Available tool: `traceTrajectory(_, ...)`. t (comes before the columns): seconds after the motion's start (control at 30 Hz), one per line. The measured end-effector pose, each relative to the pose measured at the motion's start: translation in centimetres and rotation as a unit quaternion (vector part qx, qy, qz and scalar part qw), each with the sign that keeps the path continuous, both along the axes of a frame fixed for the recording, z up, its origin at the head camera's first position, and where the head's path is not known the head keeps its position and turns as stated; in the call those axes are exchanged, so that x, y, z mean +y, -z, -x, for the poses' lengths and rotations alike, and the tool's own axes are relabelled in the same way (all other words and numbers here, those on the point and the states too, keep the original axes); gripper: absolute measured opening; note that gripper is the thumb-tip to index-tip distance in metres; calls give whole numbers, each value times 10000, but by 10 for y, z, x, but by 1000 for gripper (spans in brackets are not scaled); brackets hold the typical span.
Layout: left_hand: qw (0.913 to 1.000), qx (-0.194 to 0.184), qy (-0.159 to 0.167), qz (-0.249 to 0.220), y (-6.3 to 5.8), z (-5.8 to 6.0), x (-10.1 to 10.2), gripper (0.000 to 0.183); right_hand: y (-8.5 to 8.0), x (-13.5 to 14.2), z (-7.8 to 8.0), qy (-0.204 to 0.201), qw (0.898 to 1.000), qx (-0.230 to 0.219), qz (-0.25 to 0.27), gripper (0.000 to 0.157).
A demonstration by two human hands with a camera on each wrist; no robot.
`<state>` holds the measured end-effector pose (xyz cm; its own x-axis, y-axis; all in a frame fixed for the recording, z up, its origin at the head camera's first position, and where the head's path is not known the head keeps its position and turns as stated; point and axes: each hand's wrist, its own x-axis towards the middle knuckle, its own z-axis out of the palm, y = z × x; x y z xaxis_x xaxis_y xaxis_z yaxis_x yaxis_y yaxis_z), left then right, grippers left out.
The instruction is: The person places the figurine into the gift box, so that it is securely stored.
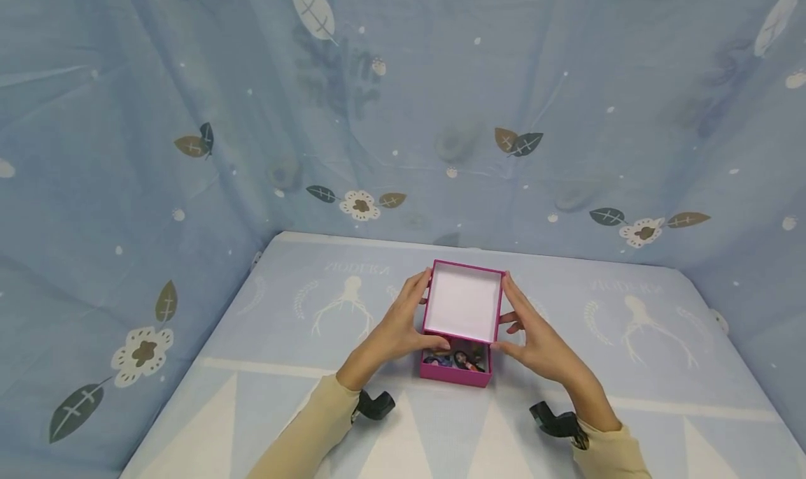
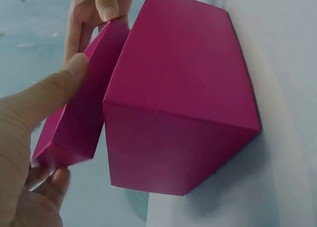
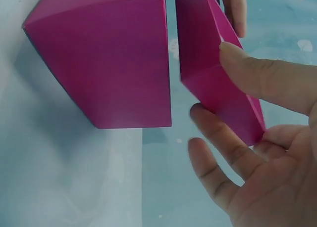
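Observation:
A magenta box lid (image 1: 464,301) with a white inside is held tilted up above the rear of a matching magenta box (image 1: 455,375), its inside facing me. My left hand (image 1: 398,330) grips the lid's left side, thumb on the near edge and fingers along the side wall. On the opposite side my right hand (image 1: 536,342) pinches the lid between thumb and fingers, two fingers held off it. Both wrist views show a narrow gap between lid and box. Colourful small contents with doll-like figures (image 1: 464,360) show in the front of the box; the lid hides the rest.
The box stands on a table with a pale blue and white patterned cloth (image 1: 352,395). A blue curtain with leaves and flowers (image 1: 403,115) hangs behind and at the sides. Dark camera mounts (image 1: 376,405) sit on both wrists.

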<state>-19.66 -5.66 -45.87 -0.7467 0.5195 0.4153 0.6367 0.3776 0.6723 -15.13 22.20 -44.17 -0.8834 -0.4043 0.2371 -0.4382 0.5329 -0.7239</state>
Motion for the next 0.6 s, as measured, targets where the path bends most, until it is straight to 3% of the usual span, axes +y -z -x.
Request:
traceTrajectory(0.3, 9994, 352, 34, 10, -4, 1, -3, 115, 1, -3, -1, 228, 9995, -186, 141, 108)
traceTrajectory(0.6, 9977, 75, 254, -625, -5, -1, -2, 113, -2, -3, -2, 235, 9986, 98, 464, 97)
